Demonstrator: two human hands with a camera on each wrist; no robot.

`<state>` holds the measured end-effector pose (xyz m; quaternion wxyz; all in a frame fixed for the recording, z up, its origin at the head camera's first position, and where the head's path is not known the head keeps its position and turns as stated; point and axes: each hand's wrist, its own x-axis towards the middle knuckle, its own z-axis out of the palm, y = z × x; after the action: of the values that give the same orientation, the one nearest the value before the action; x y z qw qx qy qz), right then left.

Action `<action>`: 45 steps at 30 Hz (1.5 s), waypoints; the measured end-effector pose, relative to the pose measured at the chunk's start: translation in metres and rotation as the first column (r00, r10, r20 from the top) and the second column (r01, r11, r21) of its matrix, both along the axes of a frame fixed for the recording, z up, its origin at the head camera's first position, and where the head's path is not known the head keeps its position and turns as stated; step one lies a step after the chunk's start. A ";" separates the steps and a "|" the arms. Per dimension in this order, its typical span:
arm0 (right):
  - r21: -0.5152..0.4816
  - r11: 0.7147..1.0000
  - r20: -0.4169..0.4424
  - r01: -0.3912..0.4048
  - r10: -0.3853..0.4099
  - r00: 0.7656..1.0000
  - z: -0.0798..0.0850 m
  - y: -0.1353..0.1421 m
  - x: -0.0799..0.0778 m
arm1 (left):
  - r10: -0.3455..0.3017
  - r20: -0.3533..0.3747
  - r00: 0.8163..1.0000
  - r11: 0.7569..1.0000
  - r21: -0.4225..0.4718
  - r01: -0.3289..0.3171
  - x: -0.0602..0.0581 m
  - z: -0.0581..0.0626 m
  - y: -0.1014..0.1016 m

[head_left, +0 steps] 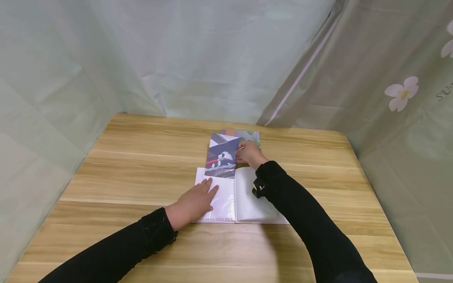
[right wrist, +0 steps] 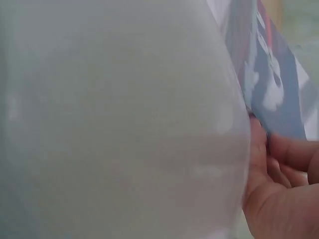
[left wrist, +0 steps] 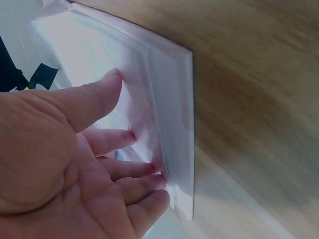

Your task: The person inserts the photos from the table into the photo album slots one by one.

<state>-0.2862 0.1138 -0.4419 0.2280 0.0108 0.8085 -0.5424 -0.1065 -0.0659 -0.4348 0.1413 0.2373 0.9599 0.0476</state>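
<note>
An open album [head_left: 223, 206] with clear plastic page sleeves lies on the table. A picture card [head_left: 218, 151] with a white cartoon figure on purple-grey stands out past the top of its left page, its lower edge overlapping the sleeve. My right hand [head_left: 250, 154] pinches the card by its right edge; the right wrist view shows thumb and fingers against the card [right wrist: 271, 84]. On the left page rests my left hand [head_left: 194, 199], fingers spread. In the left wrist view its fingertips touch the plastic near the album's border [left wrist: 174, 89].
Another printed card [head_left: 253, 136], grey with green leaves, lies on the table behind the held one. The album's pale right page [head_left: 247, 200] bulges up under my right forearm and fills much of the right wrist view. Curtains [head_left: 212, 59] hang around the wooden table [head_left: 148, 165].
</note>
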 end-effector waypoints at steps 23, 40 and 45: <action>0.233 0.954 -0.301 -0.190 0.257 0.918 -0.010 -0.015 -0.009 | 0.017 0.076 0.997 0.991 0.131 -0.027 0.011 -0.005 -0.001; 0.358 0.840 -0.083 -0.408 0.463 0.882 0.009 -0.019 0.006 | 0.012 0.048 0.999 0.993 0.115 -0.017 0.013 -0.003 -0.003; 0.408 0.803 -0.100 -0.434 0.512 0.853 0.011 -0.021 0.009 | 0.018 0.068 0.998 0.993 0.113 -0.026 0.013 -0.003 -0.004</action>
<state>-0.2772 0.0927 -0.4312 0.2658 -0.2053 0.8918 -0.3032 -0.0932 -0.0699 -0.4379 0.1591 0.2327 0.9529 0.1118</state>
